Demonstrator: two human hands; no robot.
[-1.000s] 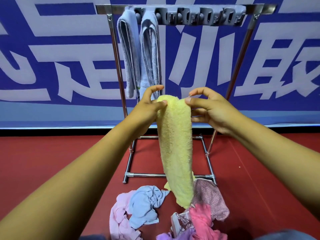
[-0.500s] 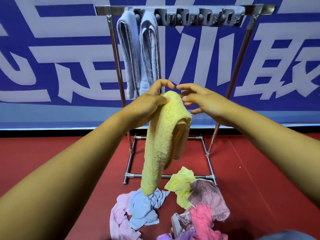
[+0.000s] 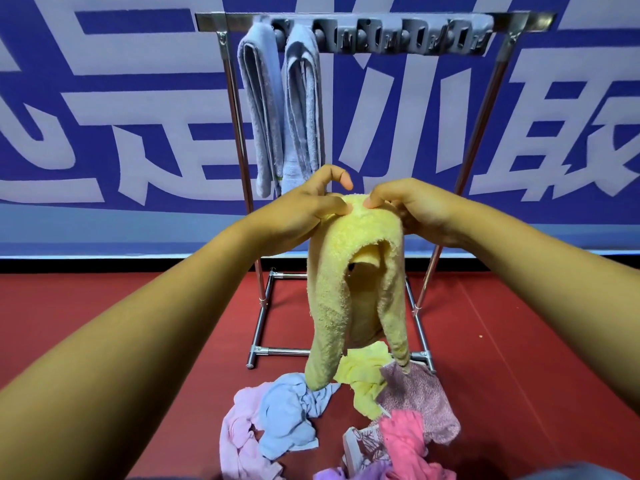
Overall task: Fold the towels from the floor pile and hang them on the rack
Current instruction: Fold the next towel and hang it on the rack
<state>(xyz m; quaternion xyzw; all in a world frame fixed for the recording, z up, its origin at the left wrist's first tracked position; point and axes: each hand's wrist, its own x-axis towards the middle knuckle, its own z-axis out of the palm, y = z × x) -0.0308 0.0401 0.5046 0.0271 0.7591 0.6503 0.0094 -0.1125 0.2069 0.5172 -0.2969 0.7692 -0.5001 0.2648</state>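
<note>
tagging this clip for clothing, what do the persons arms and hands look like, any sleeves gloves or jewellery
Both forearms are bare right to the frame edge: no sleeve shows. The left hand and the right hand wear no gloves, and no ring, watch or bracelet is visible. Fingernails look short and unpainted.

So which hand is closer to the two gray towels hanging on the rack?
Left. The left hand sits just below the gray towels' bottom ends; the right hand is off to their right. Both pinch the yellow towel.

Blue banner wall over red floor

A blue banner (image 3: 104,98) with large white characters runs above a dark baseboard (image 3: 104,265) and red floor (image 3: 519,341).
</note>
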